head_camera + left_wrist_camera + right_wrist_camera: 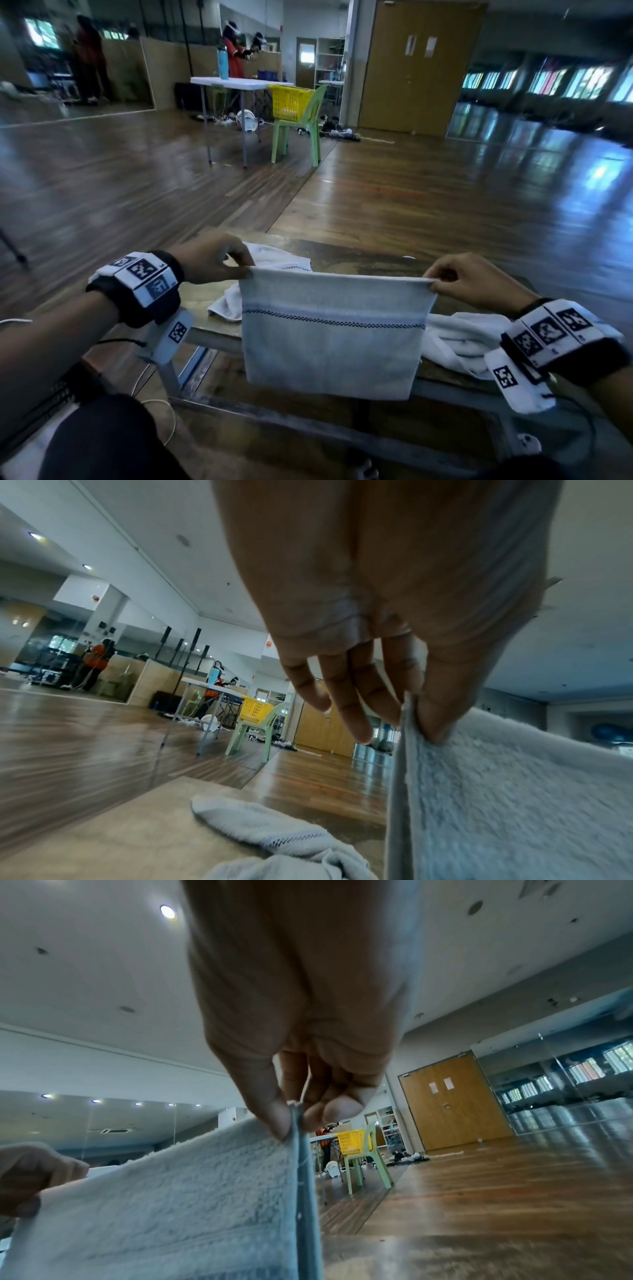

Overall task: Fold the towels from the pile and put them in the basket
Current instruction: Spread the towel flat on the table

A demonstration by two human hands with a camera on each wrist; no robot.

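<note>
Left hand (212,258) and right hand (469,279) each pinch a top corner of the towel (334,334), held hanging above the table (359,262). Yellow basket (290,102) well beyond the table, on a chair (308,126).

Towel (330,346): pale grey-blue, dark checked stripe across; basket (290,102): yellow; chair (306,120): light green; wristbands (144,279): black-and-white square markers.

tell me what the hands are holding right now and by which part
Both hands hold one pale striped towel by its top corners: left hand pinches the left corner, right hand the right, so it hangs taut between them.
</note>
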